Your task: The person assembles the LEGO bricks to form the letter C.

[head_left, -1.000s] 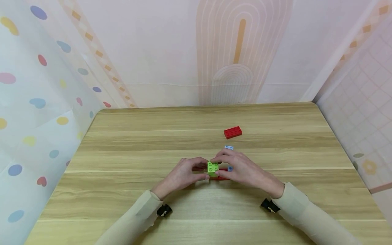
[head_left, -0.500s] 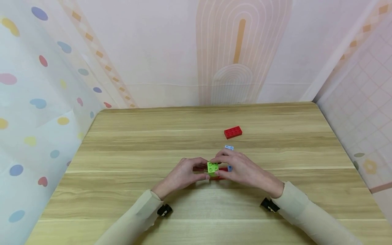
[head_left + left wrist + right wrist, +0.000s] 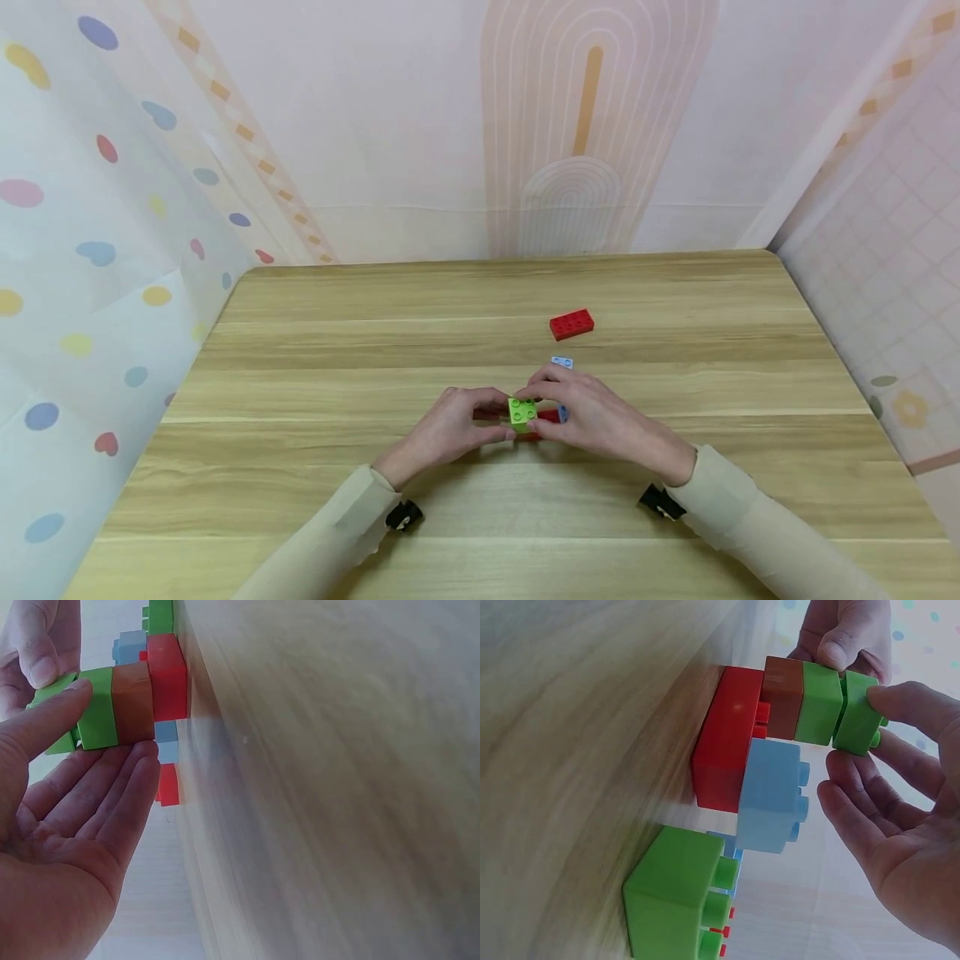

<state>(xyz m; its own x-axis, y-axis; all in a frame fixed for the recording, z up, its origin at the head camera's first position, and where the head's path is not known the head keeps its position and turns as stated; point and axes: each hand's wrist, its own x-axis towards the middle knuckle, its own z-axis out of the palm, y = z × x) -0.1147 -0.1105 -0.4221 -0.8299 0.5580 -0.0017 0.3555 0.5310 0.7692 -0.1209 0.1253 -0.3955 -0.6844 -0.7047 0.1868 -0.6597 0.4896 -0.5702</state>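
Observation:
A green toy brick (image 3: 522,412) tops a stack between my hands. In the right wrist view this upper green brick (image 3: 858,714) sits slightly askew, with a gap, against a second green brick (image 3: 819,703). Below them come a brown brick (image 3: 782,699) and a long red brick (image 3: 727,739), which lies on the table. My right hand (image 3: 596,417) pinches the upper green brick between thumb and fingers. My left hand (image 3: 446,425) grips the stack, its thumb across the green bricks and its fingers against the brown one. A light blue brick (image 3: 770,795) stands on the red brick beside the brown one.
Behind the hands, a separate red brick (image 3: 572,324) lies on the wooden table (image 3: 360,342). A small light blue brick (image 3: 562,362) shows past my right hand. Another green brick (image 3: 671,892) stands near the stack.

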